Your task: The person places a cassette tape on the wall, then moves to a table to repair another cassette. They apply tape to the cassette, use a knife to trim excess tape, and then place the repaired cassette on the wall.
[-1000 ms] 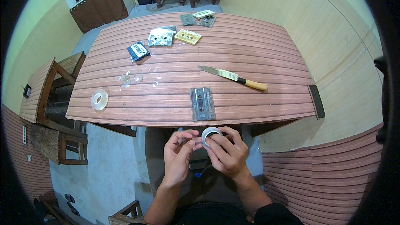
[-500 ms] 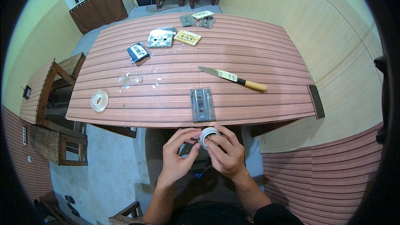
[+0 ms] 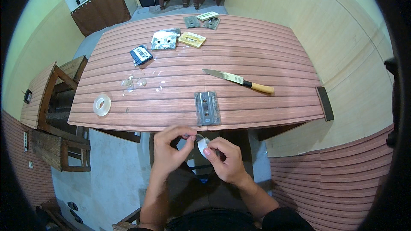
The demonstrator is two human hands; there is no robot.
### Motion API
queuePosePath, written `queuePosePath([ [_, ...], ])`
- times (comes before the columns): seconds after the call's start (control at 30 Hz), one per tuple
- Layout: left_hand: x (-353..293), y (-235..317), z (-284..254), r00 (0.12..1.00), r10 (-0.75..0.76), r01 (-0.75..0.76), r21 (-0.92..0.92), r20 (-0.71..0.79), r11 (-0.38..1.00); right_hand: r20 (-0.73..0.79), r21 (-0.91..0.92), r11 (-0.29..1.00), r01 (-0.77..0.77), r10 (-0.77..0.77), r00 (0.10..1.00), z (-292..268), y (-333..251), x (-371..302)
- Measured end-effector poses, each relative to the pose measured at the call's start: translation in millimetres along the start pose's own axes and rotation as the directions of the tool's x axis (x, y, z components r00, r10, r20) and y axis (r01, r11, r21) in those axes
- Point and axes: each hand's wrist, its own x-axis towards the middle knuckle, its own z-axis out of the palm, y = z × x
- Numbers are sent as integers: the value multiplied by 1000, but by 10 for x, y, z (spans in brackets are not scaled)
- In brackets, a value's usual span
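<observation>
A small roll of tape (image 3: 204,147) is gripped in my right hand (image 3: 227,159), just off the table's near edge and over my lap. My left hand (image 3: 173,149) has thumb and forefinger pinched together beside the roll. A thin strip of tape (image 3: 198,136) seems to run from those fingertips to the roll. Straight ahead, near the table edge, lies a transparent grey cassette tape (image 3: 207,108). Beyond it to the right rests a knife (image 3: 238,80) with a pale wooden handle, its blade pointing left.
A wider clear tape roll (image 3: 102,105) lies at the table's left. Tape scraps (image 3: 134,82) are scattered nearby. Farther back are a dark blue cassette (image 3: 141,54), a clear cassette (image 3: 164,40), a yellow cassette (image 3: 192,39) and several more. A wooden bench (image 3: 60,149) stands left.
My left hand has drawn left, away from the roll, with its fingers now pinched. My right hand has turned the roll and shifted it slightly left and down.
</observation>
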Motion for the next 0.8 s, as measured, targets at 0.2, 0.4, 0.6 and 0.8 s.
queuePosePath([
  [0.2, 714, -139, -119, 962, 137, -147, 25, 235, 989, -12, 416, 869, -270, 302, 953, 252, 38, 43],
  [0.4, 918, -312, -51, 913, 296, -315, 23, 282, 949, -119, 505, 788, -353, 469, 875, 350, 61, 91],
  [0.6, 830, -378, -21, 925, 219, -218, -40, 311, 975, -163, 430, 829, -357, 461, 872, 395, 34, 5],
  [0.8, 745, -339, -47, 918, 208, -199, -60, 338, 978, -165, 457, 825, -333, 446, 880, 411, 55, -116],
])
